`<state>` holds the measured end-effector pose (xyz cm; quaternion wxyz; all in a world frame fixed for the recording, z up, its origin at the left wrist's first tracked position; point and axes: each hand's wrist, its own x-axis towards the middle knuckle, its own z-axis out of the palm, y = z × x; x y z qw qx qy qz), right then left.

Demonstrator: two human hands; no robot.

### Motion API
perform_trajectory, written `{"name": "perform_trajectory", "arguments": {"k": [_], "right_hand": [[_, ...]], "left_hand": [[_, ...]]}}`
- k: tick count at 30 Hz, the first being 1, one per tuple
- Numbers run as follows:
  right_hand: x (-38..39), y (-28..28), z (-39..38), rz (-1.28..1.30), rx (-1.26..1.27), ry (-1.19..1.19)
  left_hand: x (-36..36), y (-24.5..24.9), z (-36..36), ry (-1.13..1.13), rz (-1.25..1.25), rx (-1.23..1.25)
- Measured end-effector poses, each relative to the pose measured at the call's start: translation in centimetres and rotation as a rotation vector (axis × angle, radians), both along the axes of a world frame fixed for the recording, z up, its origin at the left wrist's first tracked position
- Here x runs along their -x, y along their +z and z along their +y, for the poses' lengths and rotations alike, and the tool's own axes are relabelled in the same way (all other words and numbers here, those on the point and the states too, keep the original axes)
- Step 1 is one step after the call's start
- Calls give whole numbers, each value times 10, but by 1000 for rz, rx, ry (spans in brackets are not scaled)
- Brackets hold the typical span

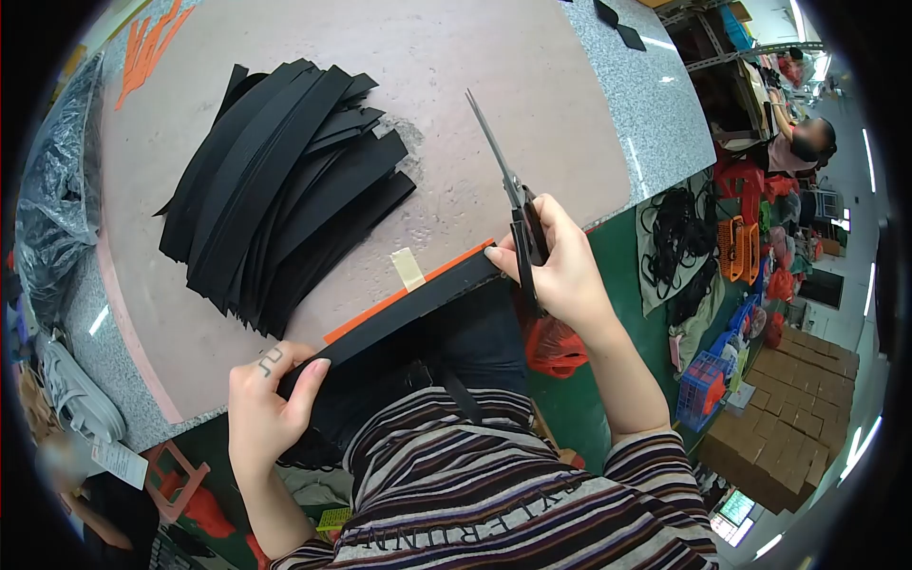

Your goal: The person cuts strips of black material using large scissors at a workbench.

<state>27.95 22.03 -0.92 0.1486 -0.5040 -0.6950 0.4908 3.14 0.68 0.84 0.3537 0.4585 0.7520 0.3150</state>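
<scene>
A long black strip (399, 318) with an orange strip (408, 291) along its far edge is stretched between my hands at the table's near edge. My left hand (275, 399) pinches its left end between thumb and fingers. At the right end, my right hand (556, 271) holds black-handled scissors (513, 185) and touches the strip with its thumb. The scissors point away from me, their blades nearly closed. Just beyond the orange edge, a piece of pale tape (407, 269) sticks to the table. A fanned pile of black strips (275, 190) lies on the table's left half.
Orange strips (150, 47) lie on the far left of the table (494, 57). Plastic-wrapped material (62, 190) sits at the left edge. On the right are an orange basket (738, 249), cardboard boxes (784, 408) and a person (807, 142). Another person (90, 503) is at lower left.
</scene>
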Motion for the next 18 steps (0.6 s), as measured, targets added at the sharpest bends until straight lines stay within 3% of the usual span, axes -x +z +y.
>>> {"name": "perform_trajectory", "arguments": {"k": [18], "right_hand": [[6,2,0,14,16,49]], "left_hand": [[-16,-16,3,111,192,1]]}}
